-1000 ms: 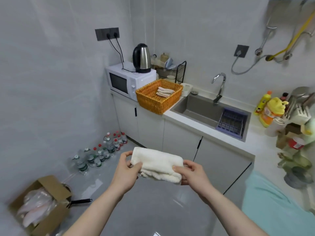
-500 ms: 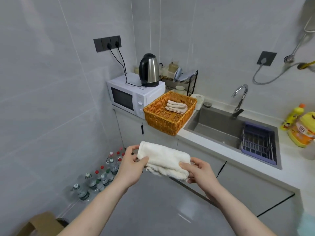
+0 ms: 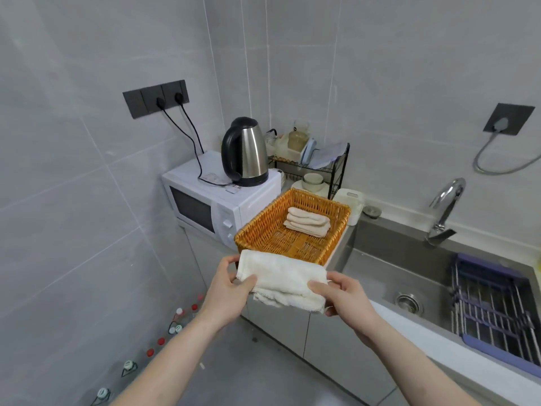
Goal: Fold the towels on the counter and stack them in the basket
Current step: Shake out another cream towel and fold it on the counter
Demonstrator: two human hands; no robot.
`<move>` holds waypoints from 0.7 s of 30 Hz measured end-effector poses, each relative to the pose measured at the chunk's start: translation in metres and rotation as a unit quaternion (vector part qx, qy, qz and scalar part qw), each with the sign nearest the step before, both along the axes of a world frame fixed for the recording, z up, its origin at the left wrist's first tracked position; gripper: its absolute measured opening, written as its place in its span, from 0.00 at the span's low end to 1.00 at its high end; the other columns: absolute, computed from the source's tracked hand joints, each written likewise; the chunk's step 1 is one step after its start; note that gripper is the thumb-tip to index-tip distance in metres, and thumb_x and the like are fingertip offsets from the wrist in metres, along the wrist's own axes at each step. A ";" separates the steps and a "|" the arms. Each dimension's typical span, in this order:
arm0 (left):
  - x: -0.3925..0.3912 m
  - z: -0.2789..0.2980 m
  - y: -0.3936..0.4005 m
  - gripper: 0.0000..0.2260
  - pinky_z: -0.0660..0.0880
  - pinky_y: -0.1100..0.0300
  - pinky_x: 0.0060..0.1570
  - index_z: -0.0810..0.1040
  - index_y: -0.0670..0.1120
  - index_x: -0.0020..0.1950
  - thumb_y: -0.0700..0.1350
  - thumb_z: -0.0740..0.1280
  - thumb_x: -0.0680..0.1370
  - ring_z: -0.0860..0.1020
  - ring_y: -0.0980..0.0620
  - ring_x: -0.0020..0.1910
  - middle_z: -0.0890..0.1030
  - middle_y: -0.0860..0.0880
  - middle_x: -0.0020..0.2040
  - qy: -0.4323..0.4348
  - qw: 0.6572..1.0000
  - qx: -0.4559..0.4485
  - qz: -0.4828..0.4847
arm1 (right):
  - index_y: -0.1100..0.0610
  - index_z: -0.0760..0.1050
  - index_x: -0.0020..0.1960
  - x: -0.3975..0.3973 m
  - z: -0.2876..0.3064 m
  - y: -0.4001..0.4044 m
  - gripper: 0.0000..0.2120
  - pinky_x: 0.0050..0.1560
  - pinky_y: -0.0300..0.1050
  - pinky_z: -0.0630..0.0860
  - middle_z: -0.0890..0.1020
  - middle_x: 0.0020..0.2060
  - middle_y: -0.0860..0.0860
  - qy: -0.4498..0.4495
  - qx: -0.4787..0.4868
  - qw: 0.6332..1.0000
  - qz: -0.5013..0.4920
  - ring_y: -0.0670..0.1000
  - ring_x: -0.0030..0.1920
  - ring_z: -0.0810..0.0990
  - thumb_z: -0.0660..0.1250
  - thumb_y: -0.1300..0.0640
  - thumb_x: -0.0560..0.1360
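I hold a folded cream towel (image 3: 282,278) in the air between both hands, just in front of the near rim of the orange wicker basket (image 3: 257,227). My left hand (image 3: 227,285) grips its left end, thumb on top. My right hand (image 3: 345,297) grips its right end. The basket stands on the counter beside the microwave. Inside it, toward the far right corner, lies a small stack of folded beige towels (image 3: 307,221). The rest of the basket's floor is bare.
A white microwave (image 3: 205,206) with a steel kettle (image 3: 244,152) on top stands left of the basket. A black dish rack (image 3: 316,168) is behind it. The steel sink (image 3: 389,271), its tap (image 3: 445,209) and a purple drainer (image 3: 494,306) lie to the right. Water bottles (image 3: 175,323) stand on the floor.
I have come closer to the counter with the towel held in both hands. The towel now sits at the basket's near rim. The view has swung left, away from the right counter.
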State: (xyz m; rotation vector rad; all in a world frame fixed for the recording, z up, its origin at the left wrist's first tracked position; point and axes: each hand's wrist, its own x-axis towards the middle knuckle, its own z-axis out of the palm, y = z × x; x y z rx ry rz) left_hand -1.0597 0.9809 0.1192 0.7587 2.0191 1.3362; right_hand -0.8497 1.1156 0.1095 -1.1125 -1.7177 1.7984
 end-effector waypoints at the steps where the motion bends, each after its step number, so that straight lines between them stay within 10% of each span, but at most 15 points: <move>1: -0.007 -0.002 0.014 0.20 0.74 0.66 0.34 0.66 0.57 0.68 0.46 0.69 0.80 0.82 0.59 0.37 0.84 0.52 0.53 0.007 1.000 -0.001 -0.002 | 0.51 0.84 0.51 -0.008 0.000 0.016 0.09 0.39 0.43 0.75 0.77 0.34 0.48 -0.007 0.002 1.000 0.002 0.49 0.37 0.75 0.76 0.49 0.73; 7: -0.049 -0.019 0.091 0.21 0.73 0.69 0.34 0.65 0.56 0.69 0.44 0.69 0.80 0.79 0.59 0.38 0.81 0.50 0.56 0.016 1.000 -0.017 -0.014 | 0.48 0.76 0.40 -0.045 -0.004 0.088 0.09 0.38 0.44 0.73 0.74 0.27 0.41 -0.030 0.006 1.000 0.006 0.48 0.34 0.74 0.75 0.53 0.75; 13: -0.095 -0.046 0.176 0.23 0.75 0.53 0.66 0.64 0.57 0.73 0.45 0.68 0.81 0.76 0.54 0.63 0.75 0.55 0.64 0.070 0.994 -0.056 -0.070 | 0.49 0.73 0.63 -0.084 -0.032 0.156 0.20 0.39 0.43 0.81 0.83 0.43 0.52 -0.084 -0.015 0.996 -0.041 0.50 0.38 0.83 0.75 0.47 0.74; 21: -0.167 -0.112 0.300 0.13 0.82 0.58 0.53 0.72 0.59 0.64 0.54 0.62 0.79 0.81 0.61 0.52 0.82 0.60 0.56 0.102 0.972 -0.128 -0.171 | 0.53 0.68 0.64 -0.151 -0.072 0.234 0.20 0.41 0.51 0.85 0.83 0.49 0.54 -0.200 0.000 0.975 -0.101 0.54 0.42 0.86 0.69 0.49 0.77</move>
